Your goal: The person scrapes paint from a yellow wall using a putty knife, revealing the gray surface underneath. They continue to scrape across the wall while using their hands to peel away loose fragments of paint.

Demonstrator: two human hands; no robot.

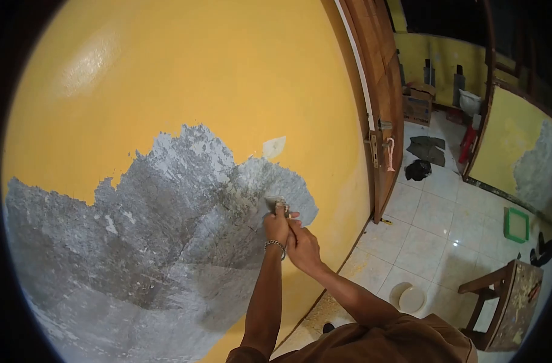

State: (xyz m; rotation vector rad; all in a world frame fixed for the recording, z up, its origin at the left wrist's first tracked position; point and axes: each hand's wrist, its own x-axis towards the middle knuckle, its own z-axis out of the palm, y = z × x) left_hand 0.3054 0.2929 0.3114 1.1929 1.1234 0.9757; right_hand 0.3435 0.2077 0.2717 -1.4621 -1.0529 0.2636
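A scraper with a flat blade is held against the bare grey patch of a yellow wall. My left hand, with a bracelet at its wrist, is closed around the scraper's handle just below the blade. Right beside it, my right hand is closed at the lower end of the handle, which the fingers mostly hide. Ragged paint edges border the grey patch, and a small pale spot shows above the blade.
A wooden door stands open on the right. Paint flakes lie along the wall's foot. On the tiled floor are a white tub, a wooden stool, a green frame, dark cloth and a cardboard box.
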